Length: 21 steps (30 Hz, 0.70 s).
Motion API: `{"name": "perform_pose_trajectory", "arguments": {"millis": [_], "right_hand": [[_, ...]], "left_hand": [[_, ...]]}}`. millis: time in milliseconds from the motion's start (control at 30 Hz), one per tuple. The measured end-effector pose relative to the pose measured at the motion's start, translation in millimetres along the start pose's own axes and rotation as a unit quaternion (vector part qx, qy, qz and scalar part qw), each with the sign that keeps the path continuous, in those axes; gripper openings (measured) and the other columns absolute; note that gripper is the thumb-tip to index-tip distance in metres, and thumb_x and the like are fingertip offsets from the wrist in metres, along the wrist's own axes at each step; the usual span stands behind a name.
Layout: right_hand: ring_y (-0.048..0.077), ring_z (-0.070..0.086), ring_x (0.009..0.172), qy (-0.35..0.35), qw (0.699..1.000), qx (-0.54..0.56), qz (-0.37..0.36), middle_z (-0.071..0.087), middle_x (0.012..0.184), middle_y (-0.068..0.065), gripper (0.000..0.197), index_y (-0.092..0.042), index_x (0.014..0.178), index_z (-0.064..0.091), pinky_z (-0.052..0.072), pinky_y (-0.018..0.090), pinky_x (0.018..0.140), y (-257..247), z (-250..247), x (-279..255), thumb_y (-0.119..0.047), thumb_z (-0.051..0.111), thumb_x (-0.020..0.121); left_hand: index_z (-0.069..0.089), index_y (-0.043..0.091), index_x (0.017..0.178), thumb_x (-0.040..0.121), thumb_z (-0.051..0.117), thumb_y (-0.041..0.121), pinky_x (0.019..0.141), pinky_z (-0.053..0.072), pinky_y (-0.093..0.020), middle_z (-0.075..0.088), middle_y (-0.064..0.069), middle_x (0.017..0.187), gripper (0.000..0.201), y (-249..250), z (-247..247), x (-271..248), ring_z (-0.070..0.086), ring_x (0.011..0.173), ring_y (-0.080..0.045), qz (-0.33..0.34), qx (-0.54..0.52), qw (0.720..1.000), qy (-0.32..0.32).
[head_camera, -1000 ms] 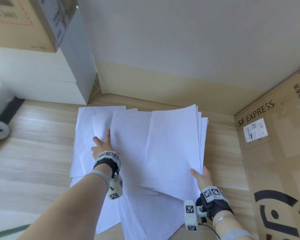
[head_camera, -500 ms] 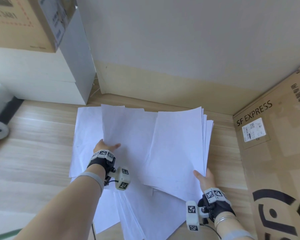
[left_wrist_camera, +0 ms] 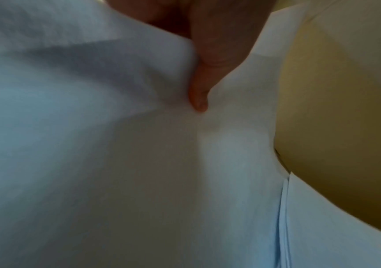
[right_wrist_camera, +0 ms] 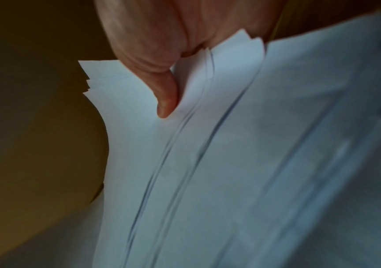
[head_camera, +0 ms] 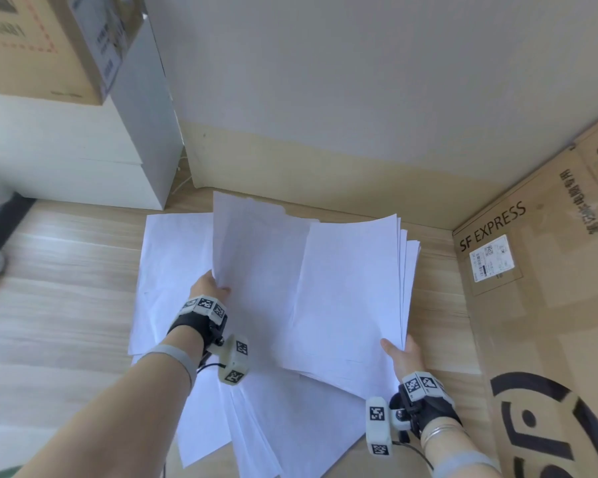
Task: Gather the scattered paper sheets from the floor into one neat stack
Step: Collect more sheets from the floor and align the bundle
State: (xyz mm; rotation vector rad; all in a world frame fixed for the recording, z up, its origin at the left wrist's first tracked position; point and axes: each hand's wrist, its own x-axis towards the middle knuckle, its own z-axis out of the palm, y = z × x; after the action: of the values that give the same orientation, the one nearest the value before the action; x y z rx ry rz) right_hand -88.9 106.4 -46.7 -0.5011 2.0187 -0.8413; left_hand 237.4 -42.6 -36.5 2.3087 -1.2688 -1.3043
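Head view: the left hand (head_camera: 209,288) pinches the left edge of a raised sheet (head_camera: 256,263); the right hand (head_camera: 403,353) grips the near right corner of a fanned bundle (head_camera: 353,288). Both are lifted above more sheets (head_camera: 173,270) lying on the wood floor (head_camera: 56,305), between a white cabinet (head_camera: 66,160) and a cardboard box (head_camera: 539,305).

Left wrist view: a finger (left_wrist_camera: 210,59) presses into a fold of the sheet (left_wrist_camera: 116,163).

Right wrist view: the thumb (right_wrist_camera: 164,94) clamps the offset bundle (right_wrist_camera: 207,163) edges.
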Motion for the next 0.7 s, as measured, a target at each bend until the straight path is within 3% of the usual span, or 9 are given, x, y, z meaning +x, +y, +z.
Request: {"name": "perform_pose_trajectory", "arguments": {"millis": [200,333,400,467,567,700], "right_hand": [[0.023,0.05,0.101,0.013,1.0,-0.011,0.014,0.056,0.128,0.023,0.037,0.006,0.125,0.048,0.038,0.038,0.1,7,-5,5,0.003,0.054,0.088],[0.034,0.053,0.115,0.019,1.0,-0.01,0.014,0.055,0.129,0.023,0.038,0.006,0.126,0.047,0.037,0.04,0.102,5,-4,4,0.002,0.053,0.089],[0.032,0.054,0.111,0.019,1.0,-0.009,0.014,0.055,0.128,0.022,0.037,0.006,0.125,0.047,0.038,0.038,0.1,2,-3,3,0.001,0.053,0.089],[0.024,0.052,0.102,0.02,1.0,-0.003,0.007,0.056,0.126,0.023,0.035,0.006,0.124,0.048,0.038,0.035,0.097,-2,-2,2,0.001,0.053,0.089],[0.023,0.052,0.102,0.011,1.0,-0.004,-0.003,0.058,0.12,0.019,0.035,0.005,0.123,0.049,0.038,0.034,0.095,-8,6,-2,-0.001,0.055,0.089],[0.025,0.055,0.098,-0.022,0.999,0.024,-0.012,0.06,0.107,0.014,0.033,0.003,0.12,0.052,0.041,0.033,0.087,-22,25,-11,-0.001,0.056,0.087]], "left_hand": [[0.058,-0.002,0.116,0.082,0.06,0.005,0.091,0.047,-0.042,0.064,-0.026,0.116,0.034,-9,-35,11,0.06,0.107,-0.04,0.022,-0.115,0.989,0.093],[0.061,0.001,0.11,0.078,0.059,0.006,0.073,0.044,-0.035,0.066,-0.024,0.104,0.032,-12,-54,14,0.061,0.085,-0.029,0.031,-0.213,0.968,0.129],[0.061,0.005,0.11,0.072,0.059,0.014,0.07,0.041,-0.033,0.066,-0.022,0.096,0.039,-12,-61,15,0.056,0.077,-0.025,0.031,-0.236,0.962,0.137],[0.059,0.005,0.117,0.074,0.059,0.015,0.072,0.04,-0.031,0.064,-0.017,0.097,0.045,-9,-66,15,0.056,0.082,-0.025,0.023,-0.249,0.958,0.141],[0.056,0.0,0.119,0.076,0.064,0.02,0.076,0.038,-0.031,0.062,-0.018,0.101,0.047,1,-64,6,0.056,0.089,-0.027,0.007,-0.228,0.967,0.11],[0.054,-0.005,0.117,0.084,0.063,0.01,0.079,0.042,-0.033,0.062,-0.025,0.11,0.038,21,-31,-18,0.058,0.094,-0.031,0.027,-0.158,0.987,-0.002]]}}
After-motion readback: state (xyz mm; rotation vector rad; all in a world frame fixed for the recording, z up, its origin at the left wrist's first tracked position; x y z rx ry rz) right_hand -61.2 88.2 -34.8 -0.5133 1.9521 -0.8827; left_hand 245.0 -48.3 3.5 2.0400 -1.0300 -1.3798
